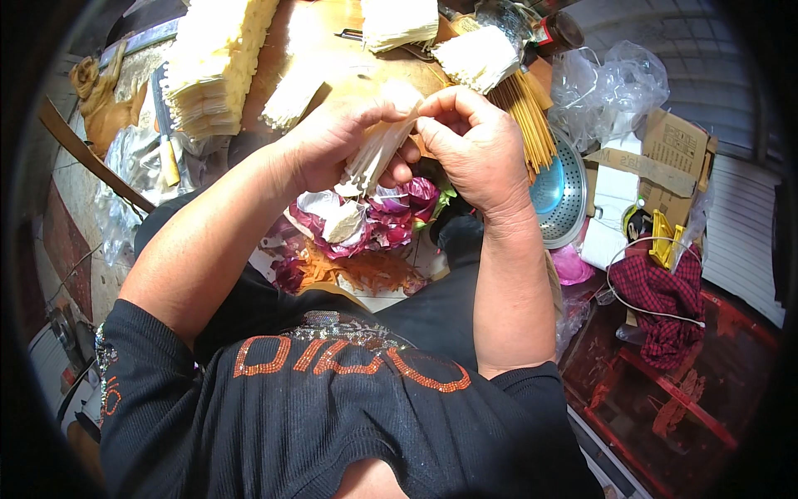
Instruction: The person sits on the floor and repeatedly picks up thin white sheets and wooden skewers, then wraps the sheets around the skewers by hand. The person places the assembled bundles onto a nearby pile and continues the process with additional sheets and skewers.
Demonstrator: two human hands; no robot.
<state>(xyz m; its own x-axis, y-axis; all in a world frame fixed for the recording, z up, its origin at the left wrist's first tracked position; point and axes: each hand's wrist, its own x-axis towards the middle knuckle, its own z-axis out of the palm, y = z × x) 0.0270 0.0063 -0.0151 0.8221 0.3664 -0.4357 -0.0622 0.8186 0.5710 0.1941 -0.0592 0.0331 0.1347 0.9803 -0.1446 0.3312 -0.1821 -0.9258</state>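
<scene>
Holding enoki bunch [376, 160] clamped in L hand [337, 137] over red cabbage leaves [421, 196]; R hand [478, 145] at its top end, can't tell if pinching. Prob. bunch-tidying step; next move likely needs steady L grip.

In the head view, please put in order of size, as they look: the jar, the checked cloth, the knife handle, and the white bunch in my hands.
Largest to smallest, by visible area:
1. checked cloth
2. held bunch, partly covered
3. jar
4. knife handle
Distances differ, so real sizes are unsure.
</scene>
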